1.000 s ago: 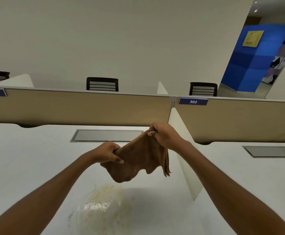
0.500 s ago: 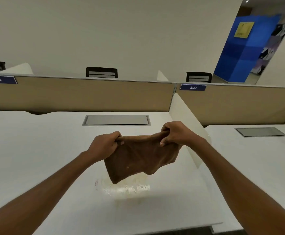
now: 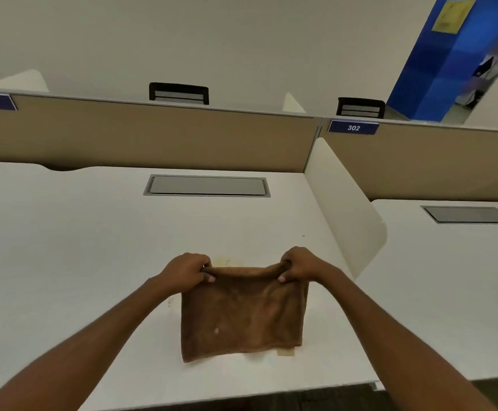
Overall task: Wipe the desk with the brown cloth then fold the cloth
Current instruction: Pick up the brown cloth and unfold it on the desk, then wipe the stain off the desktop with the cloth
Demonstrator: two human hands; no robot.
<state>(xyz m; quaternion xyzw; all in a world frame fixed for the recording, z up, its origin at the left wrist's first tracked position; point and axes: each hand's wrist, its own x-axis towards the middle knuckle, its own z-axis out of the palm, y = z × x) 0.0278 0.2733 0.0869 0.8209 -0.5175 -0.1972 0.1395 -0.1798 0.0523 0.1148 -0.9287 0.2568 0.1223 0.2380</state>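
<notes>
Pinching the cloth's (image 3: 242,315) far corners with the left hand (image 3: 190,271) and right hand (image 3: 299,265), both clenched on the fabric; holding it spread over the worktop (image 3: 93,232), near the front edge, partly covering a yellowish smear (image 3: 222,261).

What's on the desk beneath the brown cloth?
Yellowish smears on the white desk peek out past the brown cloth at its far edge and near right corner. Whatever lies directly beneath is covered.
</notes>
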